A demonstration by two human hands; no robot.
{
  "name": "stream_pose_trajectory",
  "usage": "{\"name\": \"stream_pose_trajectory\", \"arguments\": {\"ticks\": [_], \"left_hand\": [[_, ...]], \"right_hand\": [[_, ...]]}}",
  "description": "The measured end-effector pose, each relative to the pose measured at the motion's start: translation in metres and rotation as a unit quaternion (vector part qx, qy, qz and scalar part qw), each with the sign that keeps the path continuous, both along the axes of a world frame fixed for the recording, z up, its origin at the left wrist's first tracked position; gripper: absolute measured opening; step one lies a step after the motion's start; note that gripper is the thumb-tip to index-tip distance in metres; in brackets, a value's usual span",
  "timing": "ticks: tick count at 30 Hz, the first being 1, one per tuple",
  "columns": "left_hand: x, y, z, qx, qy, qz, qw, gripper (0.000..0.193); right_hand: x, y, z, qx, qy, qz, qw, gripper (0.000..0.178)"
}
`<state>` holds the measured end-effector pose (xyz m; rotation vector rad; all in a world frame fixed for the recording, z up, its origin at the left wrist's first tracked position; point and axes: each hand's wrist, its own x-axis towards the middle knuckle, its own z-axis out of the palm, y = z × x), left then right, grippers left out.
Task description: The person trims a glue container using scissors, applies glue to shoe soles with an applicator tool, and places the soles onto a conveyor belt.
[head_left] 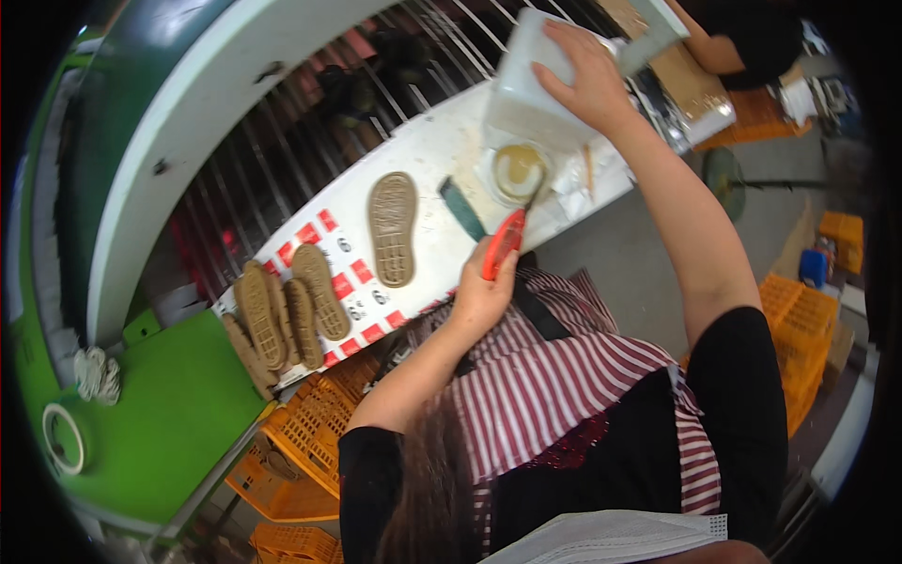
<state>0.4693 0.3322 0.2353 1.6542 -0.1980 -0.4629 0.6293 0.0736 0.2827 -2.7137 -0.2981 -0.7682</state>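
My left hand (481, 299) is closed around a red-handled tool (505, 246). Its thin dark end points toward a small clear bowl (495, 185) with yellowish liquid in it; the tool's exact kind does not show. My right hand (590, 80) grips a translucent white plastic jug (526, 99) from above, thumb and fingers on its side. The jug stands or leans just behind the bowl. A dark green strip (460, 208) lies left of the bowl, near my left hand. Further left, one tan shoe sole (393, 230) lies alone, patterned side up.
Several more tan soles (318, 291) overlap at the left end of the white table (434, 155). Metal rods (235, 174) run behind it under a curved white frame (150, 141). Orange crates (310, 428) stand below left and at right (794, 329). Another person's arm (709, 47) shows upper right.
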Motion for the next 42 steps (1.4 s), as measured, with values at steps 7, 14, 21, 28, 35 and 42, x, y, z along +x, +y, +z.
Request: {"name": "stream_pose_trajectory", "arguments": {"ticks": [7, 14, 21, 28, 35, 42], "left_hand": [[-0.008, -0.006, 0.004, 0.003, 0.128, 0.001, 0.992, 0.036], [-0.005, 0.021, 0.031, 0.014, 0.144, -0.025, 0.989, 0.038], [0.021, 0.024, 0.035, 0.047, 0.119, -0.091, 0.988, 0.035], [0.029, 0.019, 0.028, 0.046, 0.102, -0.093, 0.989, 0.031], [0.003, 0.012, 0.001, -0.037, 0.073, -0.028, 0.996, 0.037], [0.011, 0.015, 0.028, -0.015, 0.121, -0.063, 0.991, 0.038]], "right_hand": [[0.001, 0.001, 0.000, -0.001, -0.015, 0.016, 1.000, 0.049], [0.004, -0.003, -0.006, 0.001, 0.010, 0.000, 1.000, 0.055], [0.001, -0.002, -0.004, -0.001, 0.018, -0.002, 1.000, 0.056], [0.001, -0.004, -0.002, 0.007, 0.022, -0.003, 1.000, 0.057], [0.002, -0.002, 0.001, 0.008, 0.022, -0.005, 1.000, 0.056], [0.003, -0.001, 0.000, 0.002, 0.013, 0.003, 1.000, 0.055]]}}
